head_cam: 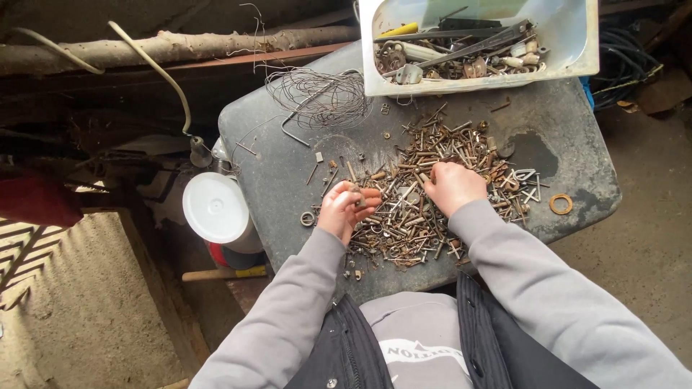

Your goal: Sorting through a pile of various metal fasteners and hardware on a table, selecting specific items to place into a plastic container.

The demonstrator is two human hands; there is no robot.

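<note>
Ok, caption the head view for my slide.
Two hands, left hand and right hand, sort rusty screws and bolts.

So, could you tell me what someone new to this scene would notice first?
First, the heap of rusty screws and bolts spread across the dark grey table, with the left hand cupping a few pieces and the right hand resting on the pile. Next, the white tub of metal odds at the far edge, and the tangled wire beside it.

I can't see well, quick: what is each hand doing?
Left hand: curled shut on a small rusty metal piece.
Right hand: fingers down in the pile of rusty screws and bolts; grip cannot be told.
</note>
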